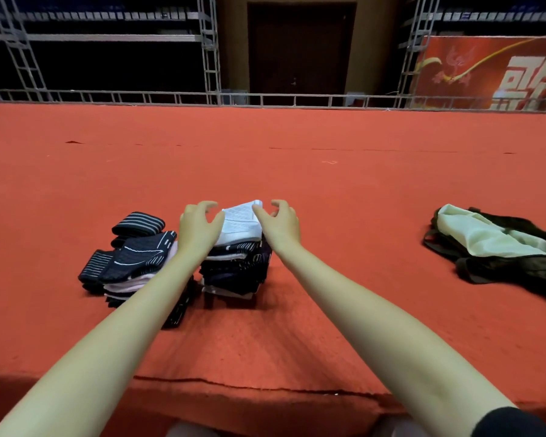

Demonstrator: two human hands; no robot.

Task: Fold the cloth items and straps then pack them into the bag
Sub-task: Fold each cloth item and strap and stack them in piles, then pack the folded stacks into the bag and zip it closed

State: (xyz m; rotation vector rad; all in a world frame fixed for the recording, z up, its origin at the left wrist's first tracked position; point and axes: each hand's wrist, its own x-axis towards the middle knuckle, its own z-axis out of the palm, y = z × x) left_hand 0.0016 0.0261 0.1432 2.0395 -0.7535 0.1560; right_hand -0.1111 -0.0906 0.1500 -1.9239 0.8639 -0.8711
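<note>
Red carpet covers a raised platform, with metal truss and a dark door at 12 o'clock beyond its far edge.

Head view: the folded stack sits at the centre, topped by a white folded cloth. The left hand and the right hand flank this top piece at 9 and 3 o'clock, fingers spread and curled, gripping nothing; whether the fingertips touch the cloth cannot be told. A second pile of dark striped straps lies just beside the stack at 9 o'clock, next to the left forearm. The bag lies slack, well apart at 3 o'clock, its long axis running roughly 10 to 4 o'clock. The right hand is the nearer to it, so a carry to the bag would probably travel toward 3 o'clock.
</note>
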